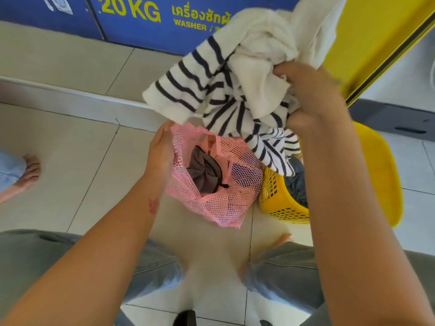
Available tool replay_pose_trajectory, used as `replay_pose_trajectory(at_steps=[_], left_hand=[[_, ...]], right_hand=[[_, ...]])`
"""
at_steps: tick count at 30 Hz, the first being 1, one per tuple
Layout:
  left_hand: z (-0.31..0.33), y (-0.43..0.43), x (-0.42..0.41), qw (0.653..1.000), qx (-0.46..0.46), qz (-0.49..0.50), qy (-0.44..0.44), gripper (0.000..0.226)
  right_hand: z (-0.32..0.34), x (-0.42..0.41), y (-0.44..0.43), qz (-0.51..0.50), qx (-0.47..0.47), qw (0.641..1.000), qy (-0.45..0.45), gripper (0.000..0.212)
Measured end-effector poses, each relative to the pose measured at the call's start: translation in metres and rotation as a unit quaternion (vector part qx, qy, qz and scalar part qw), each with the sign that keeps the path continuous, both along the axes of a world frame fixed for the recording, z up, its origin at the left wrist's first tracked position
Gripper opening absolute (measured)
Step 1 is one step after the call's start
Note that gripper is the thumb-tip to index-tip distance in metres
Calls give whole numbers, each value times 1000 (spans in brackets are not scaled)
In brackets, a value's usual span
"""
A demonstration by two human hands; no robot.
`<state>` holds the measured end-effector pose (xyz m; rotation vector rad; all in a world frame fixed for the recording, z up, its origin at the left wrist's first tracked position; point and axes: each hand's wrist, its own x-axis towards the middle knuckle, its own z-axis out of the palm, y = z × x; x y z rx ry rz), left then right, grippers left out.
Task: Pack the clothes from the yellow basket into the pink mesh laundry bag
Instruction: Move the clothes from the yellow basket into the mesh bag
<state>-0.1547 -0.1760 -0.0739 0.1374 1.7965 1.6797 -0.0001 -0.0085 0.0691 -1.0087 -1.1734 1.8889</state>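
My left hand (161,151) grips the left rim of the pink mesh laundry bag (219,198) and holds its mouth open above the floor. A dark brown garment (204,172) lies inside the bag. My right hand (310,100) is closed on a bunched white garment with navy stripes (211,85), held in the air above and to the right of the bag's mouth. The striped cloth hangs down over the yellow basket (280,203), which stands on the floor right of the bag. Grey clothing (297,184) shows inside the basket.
A blue washer front marked 20 KG (131,12) stands at the back on a raised tiled step (70,95). A yellow panel (376,38) is at the upper right and a yellow chair seat (381,175) is behind the basket. Another person's bare foot (26,175) is at the left.
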Motion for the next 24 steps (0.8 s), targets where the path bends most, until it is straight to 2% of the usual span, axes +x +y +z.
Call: replay_pose_trajectory(at_steps=[3,6,10,14,16,18,20,21,22,24], left_hand=[[-6,-2,-6,1000,25,4,-17,31],[-17,-5,-17,999,34,3,-27,36],[-4,-8,-14,997,59,39,-43,28],[2,-2,-11,997,61,1,-37,27],[5,1,-6,998,52,-31,-20,30],[4,1,-4,998,37,-49,-7,30],[1,2,-4,997,36,-68,-6,29],[0,3,-5,996,41,-76,-10,29],[0,4,-6,996,51,-75,-20,28],[0,8,-7,994,80,-59,-44,30]], right_hand=[[-27,-20,-15,34,-144,989,27,46],[-63,-36,-26,20,-219,974,59,24],[-108,-54,-44,-11,-268,961,71,46],[-149,-66,-77,-25,-284,959,13,47],[-171,-74,-95,3,-219,976,-15,51],[-194,-84,-106,48,-100,992,-61,42],[-219,-86,-111,101,29,972,-208,40],[-230,-82,-110,137,111,935,-306,46],[-241,-76,-110,179,196,882,-389,52],[-256,-63,-107,263,320,770,-485,58]])
